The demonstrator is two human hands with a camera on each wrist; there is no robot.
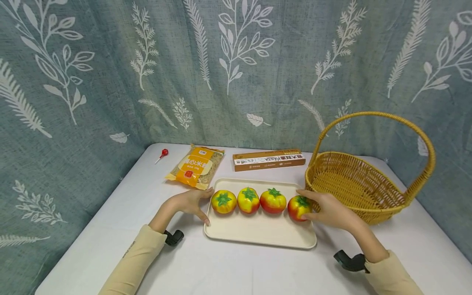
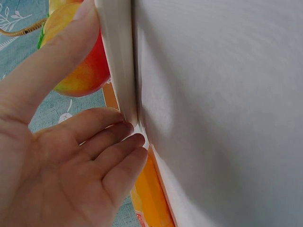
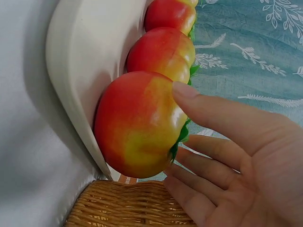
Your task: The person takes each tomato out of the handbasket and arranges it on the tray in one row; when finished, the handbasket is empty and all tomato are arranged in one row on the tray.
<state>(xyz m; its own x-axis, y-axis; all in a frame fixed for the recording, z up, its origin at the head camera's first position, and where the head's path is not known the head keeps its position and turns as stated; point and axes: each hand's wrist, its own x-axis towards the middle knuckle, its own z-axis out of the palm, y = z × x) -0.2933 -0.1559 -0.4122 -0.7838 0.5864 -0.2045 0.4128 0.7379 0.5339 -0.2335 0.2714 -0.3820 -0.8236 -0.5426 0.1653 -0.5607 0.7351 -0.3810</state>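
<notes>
Four-sided and pale, a cream tray (image 1: 254,230) lies on the table with a row of several red-and-yellow tomatoes (image 1: 273,200) with green leafy tops. My left hand (image 1: 189,202) is at the tray's left end, thumb and fingers spread along its rim; in the left wrist view the thumb overlaps the rim and the fingertips are close to its edge. My right hand (image 1: 330,208) is around the rightmost tomato (image 3: 142,125), thumb at its near side and fingers at its far side, loosely bent. Whether the fingers press on it is hard to tell.
Beyond the right hand stands a wicker basket (image 1: 346,178) with a tall handle. Behind the tray lie a brown-and-white pasta box (image 1: 269,159) and an orange bag of grain (image 1: 195,167). A red lollipop (image 1: 164,152) lies far left. A patterned curtain (image 1: 221,82) hangs behind the table.
</notes>
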